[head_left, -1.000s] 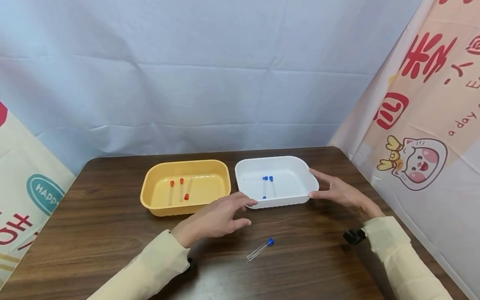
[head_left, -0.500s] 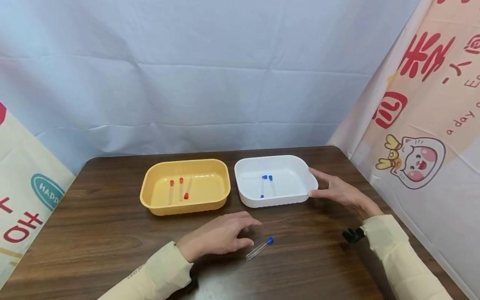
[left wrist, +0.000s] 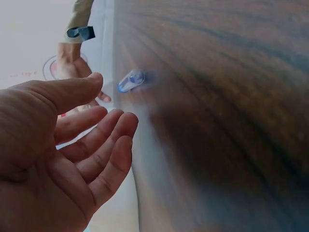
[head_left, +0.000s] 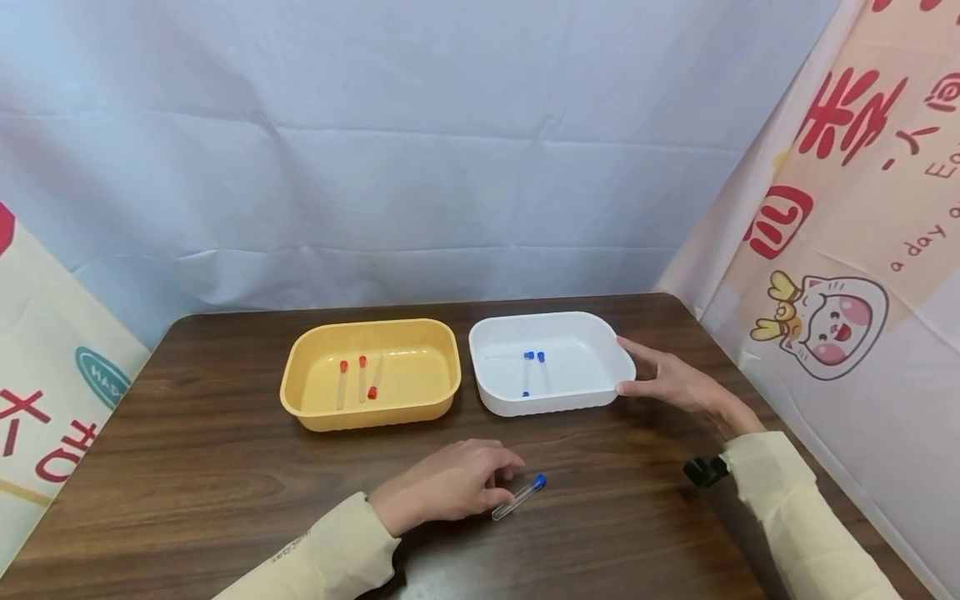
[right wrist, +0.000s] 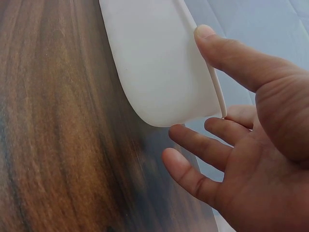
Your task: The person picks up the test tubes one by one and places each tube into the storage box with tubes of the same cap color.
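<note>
A clear test tube [head_left: 519, 498] with a blue cap lies slantwise on the table. My left hand [head_left: 459, 482] is beside its uncapped end, thumb and fingers parted. In the left wrist view, the left hand [left wrist: 72, 150] appears with nothing in the palm, and the test tube [left wrist: 131, 80] lies beyond the fingertips. Against the right end of a white tray [head_left: 555, 403] rests my right hand [head_left: 686, 385]. In the right wrist view, the thumb of the right hand [right wrist: 251, 116] touches the tray's rim, with the other fingers loosely spread near its end wall.
Several blue-capped tubes [head_left: 542, 358] lie inside the white tray. Left of it stands a yellow tray [head_left: 375, 414] with red-capped tubes [head_left: 342, 383]. Both stand on a dark wooden table [head_left: 225, 467], with a pale cloth [head_left: 420, 167] hanging behind.
My left hand has come away from the white tray's front edge and down toward the test tube. The right hand stays at the tray's end.
</note>
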